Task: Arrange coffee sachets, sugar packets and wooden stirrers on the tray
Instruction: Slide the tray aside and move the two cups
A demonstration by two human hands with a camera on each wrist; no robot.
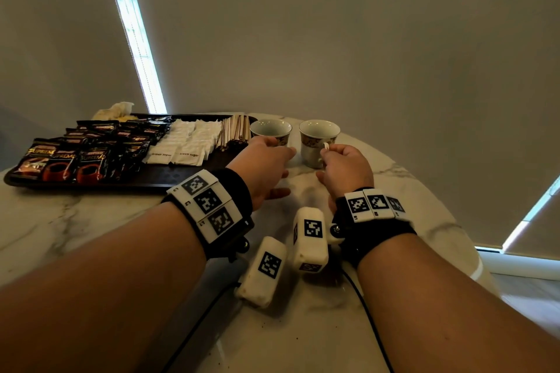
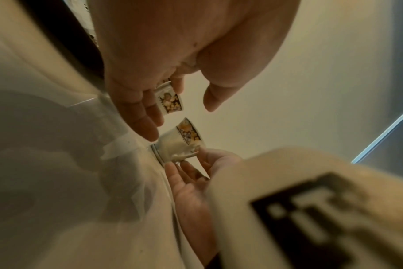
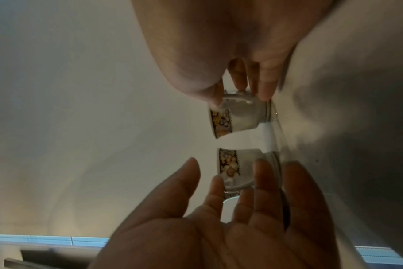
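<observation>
Sachets [image 1: 75, 157], sugar packets [image 1: 188, 142] and stirrers [image 1: 235, 132] look arranged on your tray [image 1: 181, 174]; your right grip [image 1: 345, 169] pinches the right cup's [image 1: 316, 142] handle, your left grip [image 1: 266, 166] reaches wide.

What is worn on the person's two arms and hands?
Both hands, left hand and right hand, are bare, and the forearms have no sleeves. Each wrist carries a black band with a row of white blocks printed with black square codes. A white camera box with the same codes hangs under each wrist, with a black cable.

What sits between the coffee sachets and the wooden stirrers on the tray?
White sugar packets fill that stretch, with the coffee sachets to their left and the wooden stirrers to their right. The head view shows it.
</observation>
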